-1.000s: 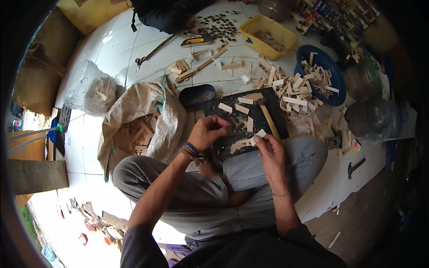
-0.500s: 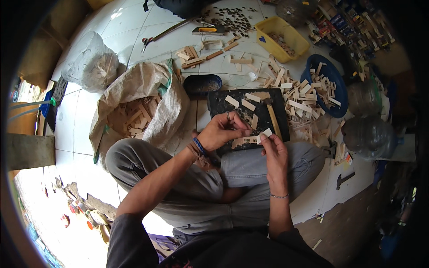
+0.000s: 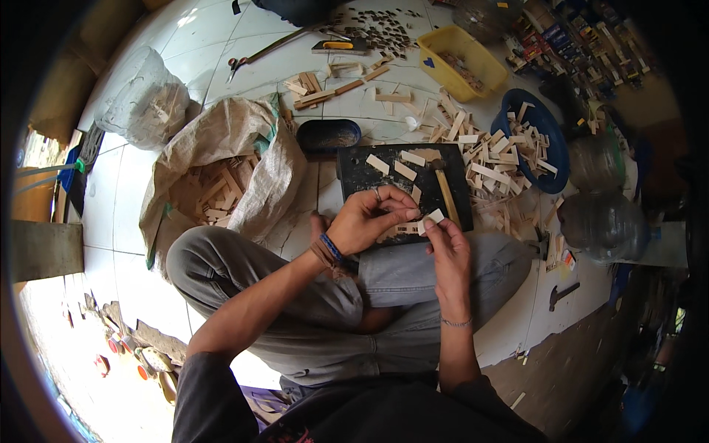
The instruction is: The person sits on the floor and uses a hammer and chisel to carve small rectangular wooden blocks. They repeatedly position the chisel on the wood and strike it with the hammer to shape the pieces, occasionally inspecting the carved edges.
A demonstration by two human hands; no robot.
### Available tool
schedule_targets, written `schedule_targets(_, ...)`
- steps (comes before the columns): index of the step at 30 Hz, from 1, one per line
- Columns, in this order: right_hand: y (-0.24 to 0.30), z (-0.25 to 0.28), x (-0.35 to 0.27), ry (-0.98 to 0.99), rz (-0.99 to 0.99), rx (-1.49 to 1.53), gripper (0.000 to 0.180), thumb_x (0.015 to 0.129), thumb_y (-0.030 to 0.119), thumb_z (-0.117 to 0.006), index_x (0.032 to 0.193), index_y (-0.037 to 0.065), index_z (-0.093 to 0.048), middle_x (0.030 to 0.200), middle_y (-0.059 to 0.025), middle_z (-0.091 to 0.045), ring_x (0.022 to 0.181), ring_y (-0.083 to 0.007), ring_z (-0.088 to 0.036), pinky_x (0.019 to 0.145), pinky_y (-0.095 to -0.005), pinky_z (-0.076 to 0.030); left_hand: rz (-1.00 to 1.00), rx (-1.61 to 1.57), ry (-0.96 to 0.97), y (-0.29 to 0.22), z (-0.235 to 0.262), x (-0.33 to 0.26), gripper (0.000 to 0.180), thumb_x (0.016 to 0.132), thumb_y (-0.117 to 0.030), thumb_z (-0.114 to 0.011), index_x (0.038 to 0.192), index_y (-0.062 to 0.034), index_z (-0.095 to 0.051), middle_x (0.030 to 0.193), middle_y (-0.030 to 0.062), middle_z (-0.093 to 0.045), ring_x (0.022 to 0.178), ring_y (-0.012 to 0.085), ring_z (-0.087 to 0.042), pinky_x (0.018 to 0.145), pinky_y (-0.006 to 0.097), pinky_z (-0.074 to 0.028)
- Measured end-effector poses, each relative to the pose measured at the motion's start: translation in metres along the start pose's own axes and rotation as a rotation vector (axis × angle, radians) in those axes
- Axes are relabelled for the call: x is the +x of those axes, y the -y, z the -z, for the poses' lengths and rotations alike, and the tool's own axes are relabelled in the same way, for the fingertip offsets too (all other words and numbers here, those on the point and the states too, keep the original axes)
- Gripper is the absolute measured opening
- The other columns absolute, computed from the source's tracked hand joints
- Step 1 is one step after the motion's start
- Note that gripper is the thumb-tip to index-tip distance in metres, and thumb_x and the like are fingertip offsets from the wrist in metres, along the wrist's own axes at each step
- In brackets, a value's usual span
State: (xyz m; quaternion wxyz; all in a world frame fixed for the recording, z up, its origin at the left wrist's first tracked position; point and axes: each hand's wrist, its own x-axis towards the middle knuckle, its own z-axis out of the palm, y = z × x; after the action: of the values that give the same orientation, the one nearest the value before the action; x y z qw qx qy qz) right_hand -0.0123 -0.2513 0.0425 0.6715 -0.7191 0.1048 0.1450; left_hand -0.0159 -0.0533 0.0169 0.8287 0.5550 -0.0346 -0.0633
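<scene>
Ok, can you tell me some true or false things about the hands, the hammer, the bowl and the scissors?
1. The right hand holds a pale piece. True.
2. The blue bowl is empty. False: the blue bowl has wood pieces in it.
3. A hammer lies on the black board. True.
4. The scissors are inside the sack. False: the scissors lie on the floor.
5. The left hand wears a ring. True.
</scene>
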Motion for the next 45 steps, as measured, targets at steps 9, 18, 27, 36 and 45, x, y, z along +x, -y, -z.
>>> schedule_targets(9,0.002,-0.004,-0.003,0.015,0.013,0.012,0.017,0.101,0.021,-0.072,0.106,0.005,-0.069,0.09,0.0029,-0.069,0.078,-0.0021,-0.052,0.068,-0.0208,-0.039,-0.019,0.152,-0.023,0.002,-0.009,-0.004,0.017,0.1,-0.009,-0.072,0.113,0.0031,-0.073,0.105,0.0044,-0.075,0.099,0.0093,-0.068,0.089,0.025,-0.054)
schedule_targets(18,0.002,-0.003,-0.003,0.029,0.029,0.031,0.018,0.102,0.023,-0.07,0.108,0.006,-0.069,0.092,0.0037,-0.069,0.08,-0.0014,-0.054,0.069,-0.0208,-0.039,-0.022,0.239,-0.033,0.002,-0.013,-0.006,0.016,0.1,-0.009,-0.071,0.112,0.0019,-0.074,0.105,0.0056,-0.075,0.1,0.0119,-0.069,0.09,0.027,-0.055)
schedule_targets(27,-0.004,-0.002,0.001,0.028,0.056,0.027,0.02,0.102,0.025,-0.071,0.109,0.006,-0.07,0.093,0.0038,-0.069,0.082,-0.001,-0.055,0.069,-0.0204,-0.039,-0.242,0.573,0.019,-0.007,-0.006,-0.001,0.015,0.096,-0.009,-0.074,0.109,-0.0007,-0.076,0.101,0.0096,-0.073,0.099,0.0212,-0.069,0.089,0.033,-0.053)
schedule_targets(36,-0.006,-0.004,0.003,0.036,0.076,0.069,0.018,0.103,0.024,-0.071,0.107,0.006,-0.07,0.092,0.0036,-0.069,0.081,-0.0005,-0.056,0.068,-0.0202,-0.039,-0.278,0.599,0.002,-0.008,-0.008,0.001,0.017,0.094,-0.014,-0.076,0.108,-0.003,-0.075,0.098,0.0111,-0.074,0.095,0.0294,-0.07,0.085,0.038,-0.054)
schedule_targets(45,-0.006,-0.003,0.004,0.037,0.082,0.079,0.019,0.102,0.025,-0.071,0.107,0.006,-0.07,0.092,0.0038,-0.069,0.079,-0.0005,-0.054,0.068,-0.0201,-0.039,-0.286,0.603,0.001,-0.007,-0.009,0.001,0.018,0.094,-0.016,-0.076,0.106,-0.0027,-0.075,0.099,0.0116,-0.074,0.095,0.0305,-0.069,0.084,0.039,-0.054)
